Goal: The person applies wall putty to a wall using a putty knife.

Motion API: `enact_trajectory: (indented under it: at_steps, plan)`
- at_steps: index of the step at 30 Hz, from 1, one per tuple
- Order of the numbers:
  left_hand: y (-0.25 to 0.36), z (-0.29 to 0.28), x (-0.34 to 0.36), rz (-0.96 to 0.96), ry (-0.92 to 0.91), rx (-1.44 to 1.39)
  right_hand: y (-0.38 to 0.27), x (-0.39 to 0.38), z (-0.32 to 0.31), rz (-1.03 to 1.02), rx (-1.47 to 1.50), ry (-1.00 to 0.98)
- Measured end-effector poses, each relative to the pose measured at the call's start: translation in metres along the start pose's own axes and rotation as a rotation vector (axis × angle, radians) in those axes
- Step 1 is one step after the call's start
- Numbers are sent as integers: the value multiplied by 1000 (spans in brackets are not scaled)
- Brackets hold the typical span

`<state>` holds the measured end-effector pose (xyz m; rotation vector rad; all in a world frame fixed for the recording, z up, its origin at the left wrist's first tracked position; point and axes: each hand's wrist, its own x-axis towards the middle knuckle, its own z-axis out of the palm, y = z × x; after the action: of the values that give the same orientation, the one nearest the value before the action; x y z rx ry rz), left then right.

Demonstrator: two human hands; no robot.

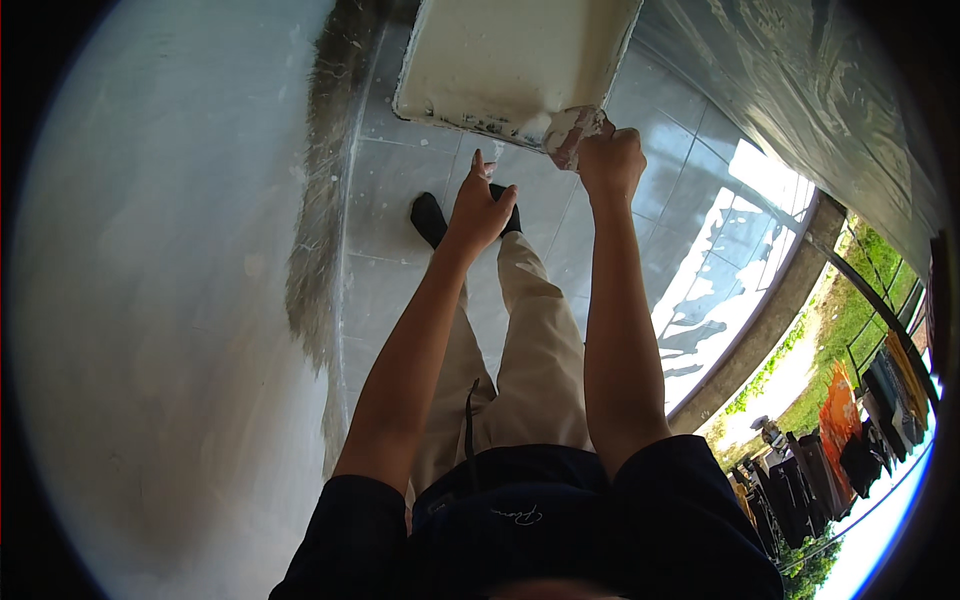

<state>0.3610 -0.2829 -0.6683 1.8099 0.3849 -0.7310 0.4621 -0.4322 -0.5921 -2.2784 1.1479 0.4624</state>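
Ahead of me at the top is a rectangular cream-white tray [500, 60], its rim crusted with pale paint or plaster. My right hand [613, 160] is closed at its near right corner. It grips a flat, brownish tool smeared with white [574, 136], which overlaps the tray's edge; its exact kind is hard to tell. Just below the tray's near edge, my left hand [482, 205] holds nothing, with index finger and thumb apart and a little white on the fingers.
A grey-white wall [180, 280] fills the left, with a rough dark strip [330, 200] beside the floor. Grey tiles [390, 190] lie under my feet. At right are plastic sheeting [790, 90], a curved sill [755, 320] and clothes hanging outside [840, 425].
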Motion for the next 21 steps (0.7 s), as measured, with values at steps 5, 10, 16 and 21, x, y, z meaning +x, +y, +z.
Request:
enact_trajectory:
  at_steps: [5, 10, 16, 21]
  plan:
    - [-8, -7, 0, 26, 12, 24, 9, 18, -21, -496, -158, -73]
    - [-8, -5, -3, 32, 16, 9, 10, 61, -22, -884, -321, -173]
    - [-11, -9, -7, -19, -5, 3, -8, 80, -3, -1021, -356, -340]
    - [-10, -4, -8, -11, -18, 10, -10, 86, 7, -1061, -411, -379]
